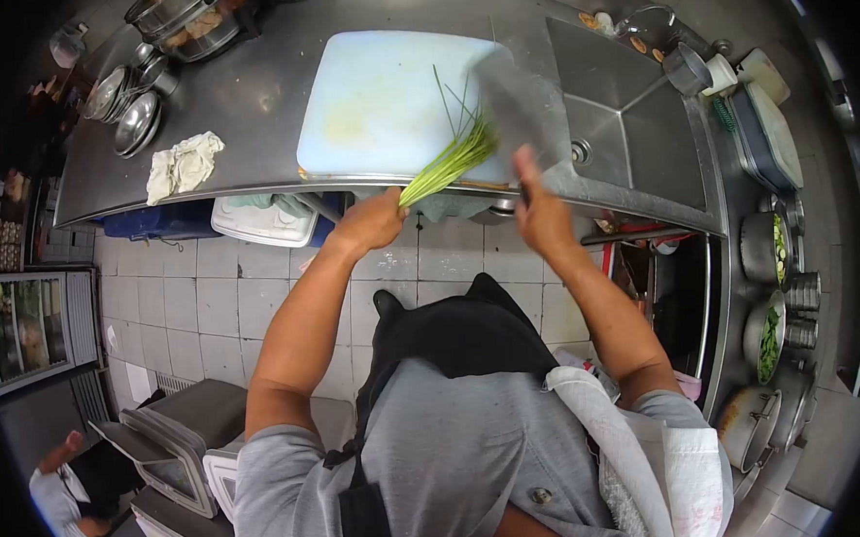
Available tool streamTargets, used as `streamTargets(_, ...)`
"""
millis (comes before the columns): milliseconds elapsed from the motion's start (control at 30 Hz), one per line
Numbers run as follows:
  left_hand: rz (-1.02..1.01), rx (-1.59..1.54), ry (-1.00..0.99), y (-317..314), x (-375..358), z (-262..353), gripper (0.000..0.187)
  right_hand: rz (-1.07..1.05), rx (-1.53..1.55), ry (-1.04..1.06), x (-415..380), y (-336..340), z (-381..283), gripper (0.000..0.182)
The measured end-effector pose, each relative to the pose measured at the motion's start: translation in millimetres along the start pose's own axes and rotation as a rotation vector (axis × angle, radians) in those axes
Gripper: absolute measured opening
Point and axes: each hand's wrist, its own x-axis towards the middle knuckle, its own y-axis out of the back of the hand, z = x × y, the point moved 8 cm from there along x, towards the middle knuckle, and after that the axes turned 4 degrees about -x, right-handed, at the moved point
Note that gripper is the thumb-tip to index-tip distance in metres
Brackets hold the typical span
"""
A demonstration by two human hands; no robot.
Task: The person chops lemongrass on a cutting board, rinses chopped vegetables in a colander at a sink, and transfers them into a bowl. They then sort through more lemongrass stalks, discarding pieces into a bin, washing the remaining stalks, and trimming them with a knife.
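Note:
My left hand point(377, 221) is closed round one end of a bunch of long green stalks point(453, 157). The bunch slants up and to the right across the front edge of a white cutting board point(382, 96), a few thin strands sticking up from it. In my right hand point(544, 209) is the handle of a wide-bladed cleaver point(514, 104), its index finger stretched along it. The blade is blurred by motion and lies just right of the stalks, over the board's right side.
A crumpled white cloth point(184, 167) and metal bowls point(137, 123) are on the counter's left. To the right is a metal sink point(627, 122), with pots point(749, 417) beyond it. Another person point(72, 491) is at the lower left.

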Motion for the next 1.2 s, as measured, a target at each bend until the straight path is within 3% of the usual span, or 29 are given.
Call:
streamTargets(33, 0.008, 0.009, 0.002, 1, 0, -1, 0.033, -0.140, -0.188, 0.015, -1, -29, 13, 0.086)
streamTargets(133, 0.091, 0.078, -0.088, -2, 2, -2, 0.031, -0.140, -0.015, 0.136, 5, 2, 5, 0.087)
streamTargets(233, 0.098, 0.100, -0.090, 2, -5, 5, 0.029, -0.034, 0.170, 0.055, 3, 82, -35, 0.088)
streamTargets(267, 0.143, 0.125, -0.117, 4, -4, 9, 0.028, 0.094, 0.214, 0.013, 4, 84, -37, 0.088)
streamTargets(367, 0.268, 0.205, -0.190, 4, -9, 11, 0.023, 0.129, 0.190, 0.047, -5, 0, -4, 0.088)
streamTargets(400, 0.312, 0.232, -0.211, 8, -8, 12, 0.021, -0.248, -0.114, -0.006, -7, -29, 2, 0.088)
streamTargets(500, 0.443, 0.299, -0.227, 18, -7, 15, 0.015, -0.188, 0.057, 0.083, 5, -3, 6, 0.089)
streamTargets(533, 0.478, 0.315, -0.227, 19, -6, 17, 0.014, -0.232, 0.141, -0.021, 9, 25, -3, 0.087)
streamTargets(600, 0.561, 0.375, -0.206, 34, -9, 35, 0.012, -0.078, 0.259, -0.021, 13, 92, -32, 0.084)
streamTargets(700, 0.526, 0.492, -0.223, 28, 4, 40, 0.011, 0.424, 0.371, 0.208, 15, 160, -63, 0.081)
streamTargets(800, 0.415, 0.549, -0.190, 21, 15, 35, 0.011, 0.719, 0.399, 0.323, 4, 144, -69, 0.078)
streamTargets(867, 0.404, 0.558, -0.159, 20, 18, 37, 0.011, 0.537, 0.344, 0.254, 1, 55, -41, 0.081)
streamTargets(933, 0.407, 0.541, -0.154, 18, 17, 36, 0.011, -0.309, -0.202, 0.036, -3, -38, -14, 0.087)
streamTargets(1033, 0.431, 0.523, -0.165, 30, 21, 37, 0.011, -0.057, 0.045, 0.228, 5, 3, -24, 0.093)
streamTargets(1067, 0.396, 0.527, -0.160, 24, 18, 38, 0.012, -0.219, 0.111, 0.078, 8, 22, -31, 0.095)
streamTargets(1167, 0.374, 0.529, -0.126, 17, 19, 37, 0.012, 0.144, 0.210, 0.127, 3, 66, -58, 0.093)
streamTargets(1200, 0.379, 0.528, -0.136, 16, 19, 36, 0.012, 0.305, 0.258, 0.154, 2, 43, -49, 0.091)
